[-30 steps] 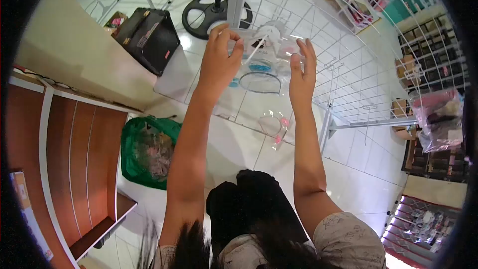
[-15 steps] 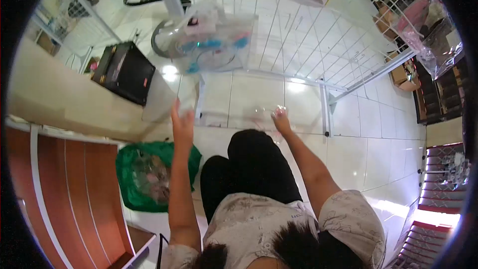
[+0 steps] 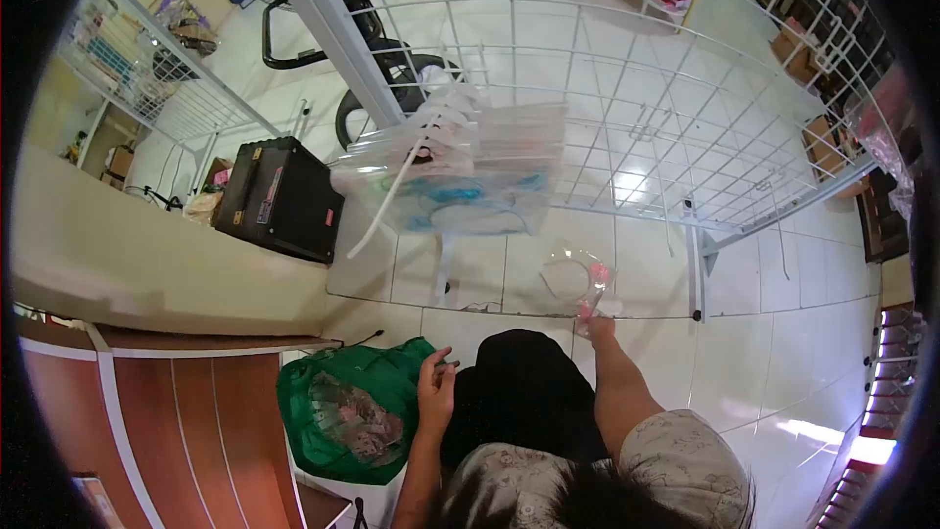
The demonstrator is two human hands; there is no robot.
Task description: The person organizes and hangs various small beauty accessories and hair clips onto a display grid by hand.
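Note:
My right hand [image 3: 601, 327] is closed on the lower edge of a clear plastic packet [image 3: 563, 279]. Inside the packet is what looks like a thin headband with pink decorations. My left hand [image 3: 438, 382] is empty, its fingers apart, beside my knee and the green bag [image 3: 304, 431]. That bag lies open on the floor with clear-wrapped items [image 3: 357, 419] in its mouth. Ahead of both hands, several clear packets with blue items [image 3: 465, 194] hang on a white hook [image 3: 384, 216] on the wire rack.
A white wire grid rack [image 3: 627, 69] stands in front of me on feet. A black case-like box [image 3: 279, 198] sits left, by a low wall [image 3: 166, 255]. Brown wooden shelving [image 3: 196, 431] is at lower left. A fan base [image 3: 406, 73] stands behind the rack.
My view has shifted, so the rack and hanging packets sit lower in the picture. My left hand has dropped back toward the green bag. The packet in my right hand now shows more clearly.

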